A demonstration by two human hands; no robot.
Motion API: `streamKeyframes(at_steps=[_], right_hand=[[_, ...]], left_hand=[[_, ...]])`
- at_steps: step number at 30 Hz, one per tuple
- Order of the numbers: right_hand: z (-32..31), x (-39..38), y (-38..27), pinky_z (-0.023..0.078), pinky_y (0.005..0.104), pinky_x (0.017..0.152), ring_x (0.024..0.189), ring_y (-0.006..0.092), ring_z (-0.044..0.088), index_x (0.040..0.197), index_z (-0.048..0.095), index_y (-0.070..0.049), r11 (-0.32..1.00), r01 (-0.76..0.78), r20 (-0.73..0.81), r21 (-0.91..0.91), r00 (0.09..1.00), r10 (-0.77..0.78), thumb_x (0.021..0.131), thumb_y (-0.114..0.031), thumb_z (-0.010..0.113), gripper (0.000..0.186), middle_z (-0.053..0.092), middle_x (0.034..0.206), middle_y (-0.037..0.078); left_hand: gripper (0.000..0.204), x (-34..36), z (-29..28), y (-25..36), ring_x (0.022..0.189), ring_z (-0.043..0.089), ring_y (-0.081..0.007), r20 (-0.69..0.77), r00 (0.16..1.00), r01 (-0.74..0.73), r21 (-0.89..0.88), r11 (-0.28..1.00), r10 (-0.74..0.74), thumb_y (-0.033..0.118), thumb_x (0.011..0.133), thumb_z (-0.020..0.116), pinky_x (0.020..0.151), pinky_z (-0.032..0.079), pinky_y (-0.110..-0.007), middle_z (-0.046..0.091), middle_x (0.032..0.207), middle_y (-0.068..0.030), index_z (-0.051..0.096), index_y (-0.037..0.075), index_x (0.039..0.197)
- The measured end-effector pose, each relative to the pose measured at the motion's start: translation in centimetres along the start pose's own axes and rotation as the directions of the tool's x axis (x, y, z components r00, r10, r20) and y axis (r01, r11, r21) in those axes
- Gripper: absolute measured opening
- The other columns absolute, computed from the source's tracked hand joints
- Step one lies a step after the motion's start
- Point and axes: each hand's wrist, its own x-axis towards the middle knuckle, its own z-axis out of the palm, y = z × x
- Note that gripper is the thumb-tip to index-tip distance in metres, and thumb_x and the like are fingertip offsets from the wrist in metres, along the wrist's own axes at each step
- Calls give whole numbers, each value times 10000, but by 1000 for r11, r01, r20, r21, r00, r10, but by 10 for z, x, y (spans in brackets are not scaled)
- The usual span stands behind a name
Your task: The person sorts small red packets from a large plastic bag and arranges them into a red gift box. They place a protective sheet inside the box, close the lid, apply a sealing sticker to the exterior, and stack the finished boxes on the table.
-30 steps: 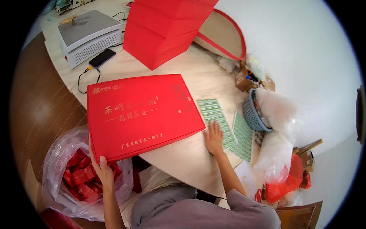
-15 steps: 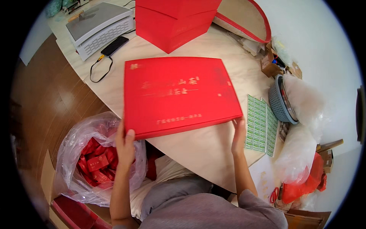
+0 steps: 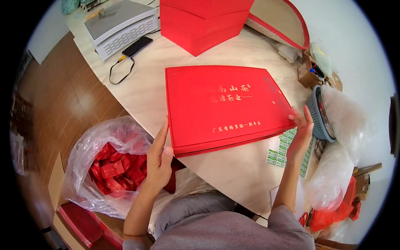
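Note:
A flat red gift box (image 3: 227, 116) with gold lettering lies in front of me, lid up, over the near part of the table. Along its left side my left hand (image 3: 159, 163) is open, fingers stretched upright at the front left corner and thumb apart. At the right front corner is my right hand (image 3: 301, 135), open with its fingers spread and the fingertips by the edge. Neither hand wraps round the box. Beyond it stands a larger red carton (image 3: 204, 27).
Left of me is a clear plastic bag (image 3: 133, 208) of small red packets (image 3: 112, 168). A grey-white machine (image 3: 125, 31) and a phone (image 3: 137, 46) sit at the far left. Green-and-white label sheets (image 3: 277, 154), a grey basket (image 3: 318, 114) and clear bags (image 3: 333, 179) are to the right.
The red box has shifted right in the picture and appears lowered. My hands have moved right with it and their fingers have loosened and spread. The whole view has also shifted slightly.

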Motion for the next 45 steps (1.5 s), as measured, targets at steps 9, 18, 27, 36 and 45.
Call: streamKeyframes(at_steps=[9,18,27,36,45], right_hand=[[-9,56,-38,247,412,1103,1276,272,431,1243,490,3,962,214,-15,171,976,-215,979,-414,315,524,513,1305,187],[41,136,-39,321,373,1037,1232,253,444,1226,504,6,732,605,-122,-313,739,-663,948,-203,495,347,505,1312,145],[101,39,28,257,466,1107,1356,397,291,1374,401,-32,711,621,675,-330,682,-282,863,-245,611,592,298,1463,242],[116,9,71,126,469,1149,1416,407,98,1456,218,-24,778,470,836,-417,535,125,899,-384,522,730,171,1502,267],[9,-45,6,392,436,958,1121,338,488,1093,589,-64,812,404,296,-422,907,-299,795,-59,626,300,547,1177,148]], left_hand=[[556,48,11,52,1386,269,-254,-110,981,-148,99,984,159,219,987,359,1124,175,-339,293,1491,-195,219,-68,1442],[496,203,-19,51,1133,480,-195,-257,939,-136,333,933,228,347,1022,347,992,331,-291,531,1232,-138,431,-54,1301],[558,270,-20,-20,1065,522,-165,-233,970,72,8,997,-69,423,1005,380,958,375,-285,588,1182,-99,542,-64,1225],[745,250,-43,-83,1303,390,-254,-177,984,65,155,986,-37,549,954,397,1099,276,-339,370,1449,-156,314,-20,1427],[654,205,-63,-82,1310,397,-260,-90,995,71,226,972,-52,534,972,338,1088,271,-398,429,1412,-145,326,88,1450]])
